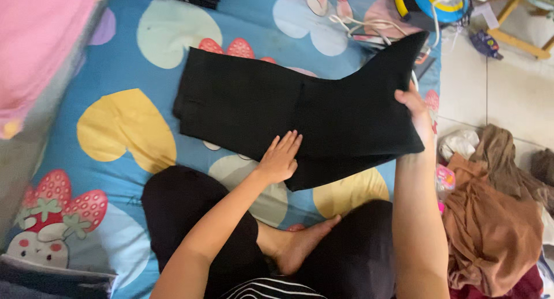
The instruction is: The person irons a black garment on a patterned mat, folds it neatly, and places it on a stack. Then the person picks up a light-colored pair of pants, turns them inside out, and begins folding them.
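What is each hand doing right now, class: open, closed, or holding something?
Left hand: open, fingers spread, pressed flat on the folded black cloth garment.
Right hand: closed on the garment's right edge, lifting that part off the heart-patterned blue bedsheet.

Home bedroom: cartoon bedsheet [121, 120], clothes heap [490, 218]

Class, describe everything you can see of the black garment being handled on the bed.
The black garment is plain, matte cloth, folded into a long flat band lying across a blue bedsheet printed with hearts and strawberries. Its right end is lifted and turned up by the right hand, which grips its edge. The left hand presses flat on its lower edge.
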